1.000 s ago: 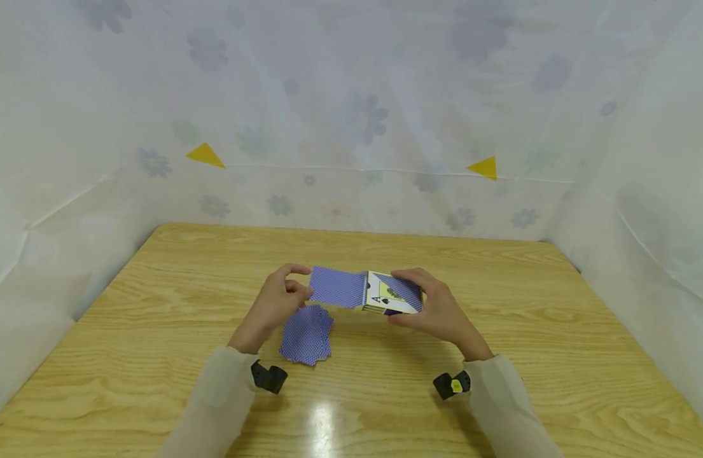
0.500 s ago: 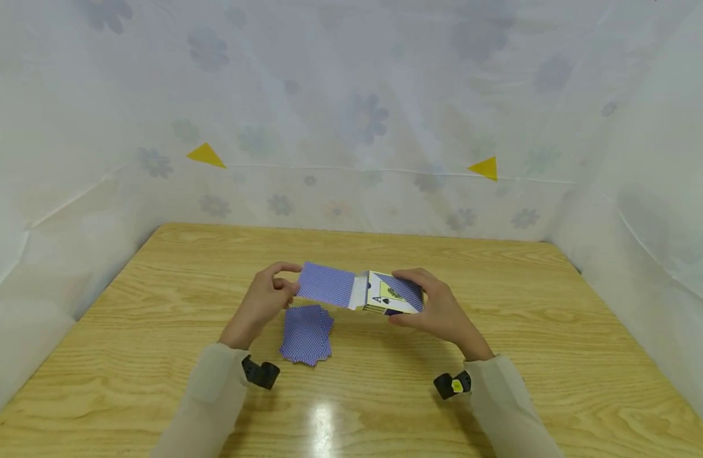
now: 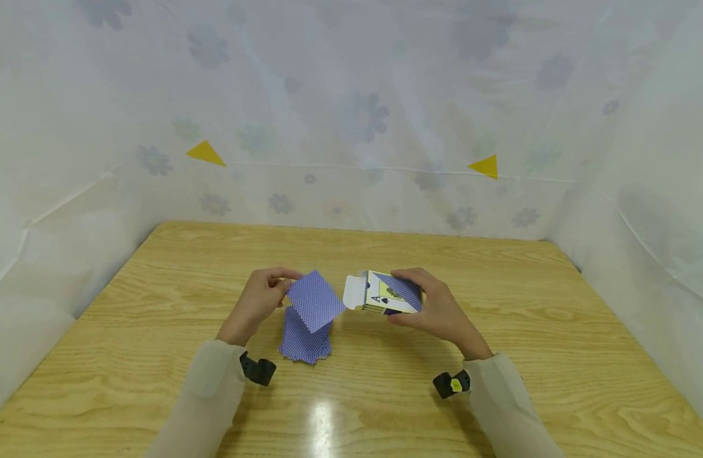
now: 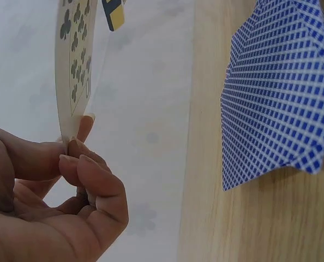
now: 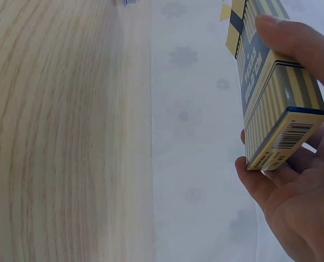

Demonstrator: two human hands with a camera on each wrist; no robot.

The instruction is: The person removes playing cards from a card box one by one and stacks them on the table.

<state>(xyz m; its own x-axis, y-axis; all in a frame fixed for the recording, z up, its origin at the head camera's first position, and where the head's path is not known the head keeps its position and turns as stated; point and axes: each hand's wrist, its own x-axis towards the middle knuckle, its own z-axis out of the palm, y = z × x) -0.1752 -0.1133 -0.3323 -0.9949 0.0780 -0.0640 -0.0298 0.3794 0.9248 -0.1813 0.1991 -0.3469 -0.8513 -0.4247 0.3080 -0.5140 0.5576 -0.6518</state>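
Observation:
My left hand [image 3: 259, 299] pinches a playing card [image 3: 315, 301] by one corner, its blue checked back up in the head view. In the left wrist view the card's face [image 4: 76, 60] carries black clubs. Below it a loose pile of blue-backed cards [image 3: 305, 343] lies on the table, partly covered by the held card. The card box [image 3: 392, 292], printed with an ace of spades, is gripped by my right hand [image 3: 439, 308] above the table. Its white end flap [image 3: 354, 292] stands out to the left. What is inside the box is hidden.
The wooden table [image 3: 385, 407] reaches back to a pale flowered curtain [image 3: 340, 114], which also hangs on both sides. Two yellow triangles [image 3: 206, 154] are fixed to the curtain. A black wrist camera [image 3: 258, 369] sits on the left wrist, another on the right.
The card has come out of the box to the left, then swung and tilted over the pile. My left hand has moved left; the right hand and box have hardly moved.

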